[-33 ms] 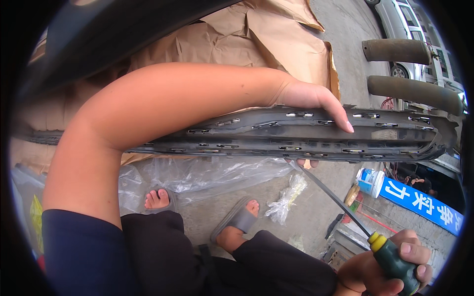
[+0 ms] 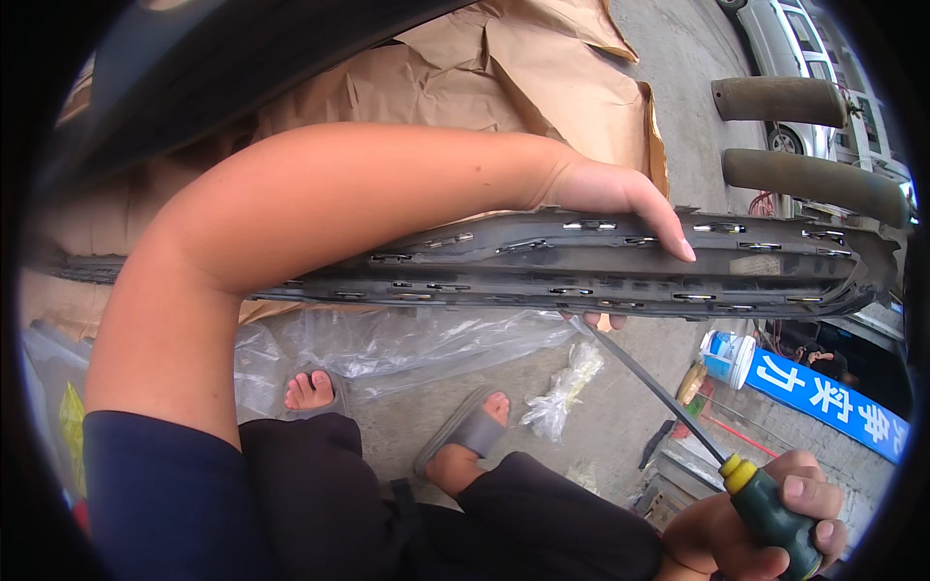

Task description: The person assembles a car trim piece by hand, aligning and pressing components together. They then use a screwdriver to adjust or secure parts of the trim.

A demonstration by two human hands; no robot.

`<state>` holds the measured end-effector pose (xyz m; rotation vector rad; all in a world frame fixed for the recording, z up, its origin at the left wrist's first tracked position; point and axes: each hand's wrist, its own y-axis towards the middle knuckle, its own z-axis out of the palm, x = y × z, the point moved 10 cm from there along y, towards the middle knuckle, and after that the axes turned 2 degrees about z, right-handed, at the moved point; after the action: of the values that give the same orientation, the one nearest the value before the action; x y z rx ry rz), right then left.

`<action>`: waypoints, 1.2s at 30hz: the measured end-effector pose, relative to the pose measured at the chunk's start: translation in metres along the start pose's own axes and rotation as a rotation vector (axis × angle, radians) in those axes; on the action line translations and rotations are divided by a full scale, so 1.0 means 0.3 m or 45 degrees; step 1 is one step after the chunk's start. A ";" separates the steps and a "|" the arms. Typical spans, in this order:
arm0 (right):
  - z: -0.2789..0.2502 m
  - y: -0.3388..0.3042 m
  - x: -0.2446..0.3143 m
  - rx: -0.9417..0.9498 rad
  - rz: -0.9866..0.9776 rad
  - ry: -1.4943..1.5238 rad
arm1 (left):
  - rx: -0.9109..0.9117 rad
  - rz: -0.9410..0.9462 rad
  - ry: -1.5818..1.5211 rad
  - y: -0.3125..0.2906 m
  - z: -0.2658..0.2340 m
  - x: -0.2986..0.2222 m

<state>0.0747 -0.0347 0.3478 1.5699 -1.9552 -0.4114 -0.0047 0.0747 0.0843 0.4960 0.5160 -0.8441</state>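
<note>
A long black plastic trim strip (image 2: 630, 261), with rows of slots and shiny metal clips, lies across the view in front of me. My left hand (image 2: 630, 198) is wrapped round it from the far side: its thumb rests on the upper face, and some fingertips show under the near edge. In my right hand (image 2: 790, 513), at the lower right, is a screwdriver (image 2: 765, 508) with a green and yellow handle, the fingers closed round it. Its long shaft slants up to the strip's near edge beside the left fingertips; the tip itself is hidden.
Brown paper (image 2: 426, 82) is spread beyond the strip, below a dark glossy panel (image 2: 223, 77). Clear plastic film (image 2: 417, 353) covers the floor near my sandalled feet. Rightward are a white-blue bucket (image 2: 727, 358), a blue sign (image 2: 823, 402), two cylinders (image 2: 804, 169) and a parked vehicle (image 2: 787, 44).
</note>
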 end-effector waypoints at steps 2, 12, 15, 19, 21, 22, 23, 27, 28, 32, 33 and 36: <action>0.009 0.001 -0.002 0.068 -0.015 0.044 | -0.142 0.050 0.078 -0.006 -0.035 -0.008; 0.058 0.035 0.014 0.354 -0.078 -0.013 | -0.217 -0.051 0.137 -0.019 -0.067 0.025; 0.047 0.025 0.032 0.247 -0.225 -0.032 | -0.164 -0.095 0.136 -0.016 -0.059 0.046; 0.070 0.022 0.015 0.382 -0.216 0.128 | -0.140 -0.122 0.135 -0.020 -0.056 0.055; 0.076 0.033 0.015 0.436 -0.224 0.194 | -0.173 -0.116 0.134 -0.024 -0.065 0.050; 0.092 0.033 0.025 0.521 -0.247 0.202 | -0.195 -0.108 0.136 -0.025 -0.070 0.046; 0.104 0.035 0.035 0.607 -0.270 0.209 | -0.219 -0.101 0.136 -0.027 -0.077 0.042; 0.121 0.013 0.087 0.731 -0.409 0.256 | -0.298 -0.076 0.134 -0.029 -0.099 0.027; 0.117 0.000 0.095 0.696 -0.429 0.252 | -0.314 -0.074 0.134 -0.029 -0.104 0.026; 0.099 -0.043 0.048 0.598 -0.326 0.172 | -0.346 -0.083 0.127 -0.036 -0.119 0.030; 0.087 -0.062 0.034 0.505 -0.317 0.153 | -0.350 -0.092 0.132 -0.036 -0.120 0.035; 0.052 -0.094 -0.012 0.309 -0.176 0.096 | -0.356 -0.125 0.127 -0.039 -0.124 0.046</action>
<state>0.0874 -0.0405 0.3185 1.8522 -1.9019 -0.1710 -0.0149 0.0823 0.0450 0.2581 0.7426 -0.8278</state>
